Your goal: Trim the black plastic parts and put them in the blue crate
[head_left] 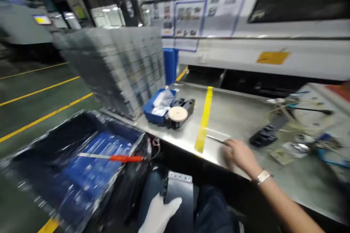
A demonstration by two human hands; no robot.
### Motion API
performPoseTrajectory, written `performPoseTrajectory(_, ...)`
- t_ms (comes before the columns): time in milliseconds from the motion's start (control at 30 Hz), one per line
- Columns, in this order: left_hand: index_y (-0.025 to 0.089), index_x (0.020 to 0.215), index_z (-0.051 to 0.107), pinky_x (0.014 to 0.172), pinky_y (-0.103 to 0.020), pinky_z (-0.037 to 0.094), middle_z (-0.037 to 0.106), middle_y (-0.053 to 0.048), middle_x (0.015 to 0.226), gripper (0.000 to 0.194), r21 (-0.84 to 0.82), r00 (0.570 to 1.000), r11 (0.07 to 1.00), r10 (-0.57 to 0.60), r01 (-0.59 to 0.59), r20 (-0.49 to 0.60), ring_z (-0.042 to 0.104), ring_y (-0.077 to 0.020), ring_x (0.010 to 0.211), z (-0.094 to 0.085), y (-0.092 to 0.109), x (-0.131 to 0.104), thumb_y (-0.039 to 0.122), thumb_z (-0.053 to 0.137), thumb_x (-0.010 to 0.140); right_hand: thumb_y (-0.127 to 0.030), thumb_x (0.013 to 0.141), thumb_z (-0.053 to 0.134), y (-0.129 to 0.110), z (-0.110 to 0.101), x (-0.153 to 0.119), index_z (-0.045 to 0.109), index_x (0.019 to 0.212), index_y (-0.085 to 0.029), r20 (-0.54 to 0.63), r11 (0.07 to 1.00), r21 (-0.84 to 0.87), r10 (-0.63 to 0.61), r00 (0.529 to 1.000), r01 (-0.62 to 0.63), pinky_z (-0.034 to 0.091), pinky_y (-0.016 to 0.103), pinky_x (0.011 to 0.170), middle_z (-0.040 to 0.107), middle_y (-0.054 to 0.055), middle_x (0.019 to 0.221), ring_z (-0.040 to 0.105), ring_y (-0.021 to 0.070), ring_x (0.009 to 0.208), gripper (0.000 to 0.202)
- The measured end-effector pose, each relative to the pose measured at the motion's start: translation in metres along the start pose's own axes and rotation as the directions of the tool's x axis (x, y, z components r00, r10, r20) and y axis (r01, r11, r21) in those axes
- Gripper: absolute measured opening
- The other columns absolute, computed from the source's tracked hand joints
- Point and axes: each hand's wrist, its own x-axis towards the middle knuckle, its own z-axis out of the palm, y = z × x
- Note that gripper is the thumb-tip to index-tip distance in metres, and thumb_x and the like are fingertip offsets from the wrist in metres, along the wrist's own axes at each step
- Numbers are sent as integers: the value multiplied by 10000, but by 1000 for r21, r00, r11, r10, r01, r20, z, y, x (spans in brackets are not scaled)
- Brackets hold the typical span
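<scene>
Mostly blur — gloved left hand gripping dark plate, right hand on thin tool, grip unclear — wrist cut off

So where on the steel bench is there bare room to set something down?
Bare steel on the bench lies between the yellow tape and the black part, beyond the right hand. The right end is crowded with tools and cables; the blue tray fills the left corner.

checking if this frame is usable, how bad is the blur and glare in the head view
Head view: heavy motion blur throughout, worst on the stacked grey trays and right-side clutter; the right hand is smeared, the gloved left hand on the dark metal plate reads clearer; soft glare on the steel table; wide-angle bending at the edges.
</scene>
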Motion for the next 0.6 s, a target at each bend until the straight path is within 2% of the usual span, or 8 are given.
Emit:
performPoseTrajectory(100, 114, 1250, 657, 1047, -355, 483, 665, -79, 1220, 496, -179, 999, 984, 15, -7, 43, 619, -267, 1168, -8, 16, -4, 343, 685, 810, -101, 823, 557, 25, 11, 42, 690, 1000, -54, 52, 993, -39, 114, 992, -112, 420, 407, 867, 637, 150, 968, 547, 217, 849, 227)
performPoseTrajectory(167, 148, 1193, 688, 1004, -327, 507, 689, -24, 1158, 398, -251, 995, 966, 85, -69, 56, 636, -244, 1122, -7, 27, -4, 264, 668, 813, -166, 778, 530, 32, 15, 44, 675, 925, -83, 58, 982, 44, 181, 982, -183, 403, 385, 837, 621, 139, 902, 511, 204, 792, 222)
performPoseTrajectory(233, 160, 1140, 702, 964, -313, 518, 698, -2, 1102, 339, -260, 989, 959, 130, -109, 64, 640, -236, 1082, -5, 34, -4, 228, 665, 810, -342, 659, 508, 31, 12, 27, 609, 823, -140, 66, 944, 180, 268, 961, -276, 410, 400, 802, 618, 158, 868, 520, 227, 768, 279)
performPoseTrajectory(333, 151, 1112, 710, 908, -305, 525, 699, -12, 1052, 319, -230, 987, 967, 135, -111, 89, 641, -228, 1022, -2, 37, -5, 223, 669, 805, -709, 534, 442, 14, -1, -19, 524, 920, -198, 210, 818, 419, 335, 919, -394, 452, 422, 649, 620, 150, 750, 551, 256, 643, 646)
performPoseTrajectory(433, 177, 1129, 711, 920, -304, 526, 701, 2, 1064, 331, -218, 985, 973, 106, -74, 136, 647, -227, 1036, 3, 38, -6, 241, 676, 806, -946, 638, 397, -14, -11, -69, 514, 960, -193, 377, 698, 569, 249, 892, -435, 388, 360, 494, 538, 76, 626, 457, 190, 505, 827)
performPoseTrajectory(467, 178, 1124, 709, 926, -303, 528, 701, 4, 1065, 330, -222, 984, 973, 100, -65, 150, 650, -230, 1048, 4, 39, -6, 242, 683, 801, -943, 681, 413, -23, -12, -83, 533, 1006, -184, 392, 630, 627, 254, 884, -458, 383, 337, 489, 566, 80, 684, 438, 165, 503, 835)
performPoseTrajectory(500, 177, 1129, 704, 936, -299, 528, 701, 6, 1079, 338, -230, 981, 971, 100, -60, 164, 649, -231, 1067, 7, 40, -7, 238, 691, 797, -930, 649, 510, -30, -12, -96, 568, 1056, -180, 413, 498, 693, 319, 853, -522, 372, 315, 480, 578, 78, 722, 423, 149, 516, 855)
performPoseTrajectory(600, 157, 1098, 699, 915, -266, 537, 707, 9, 1054, 329, -210, 982, 977, 79, -42, 172, 661, -209, 1045, 12, 45, -8, 221, 706, 775, -721, 345, 853, -45, -7, -124, 648, 1055, -183, 629, -2, 718, 428, 648, -696, 426, 258, 494, 580, 65, 754, 480, 144, 603, 913)
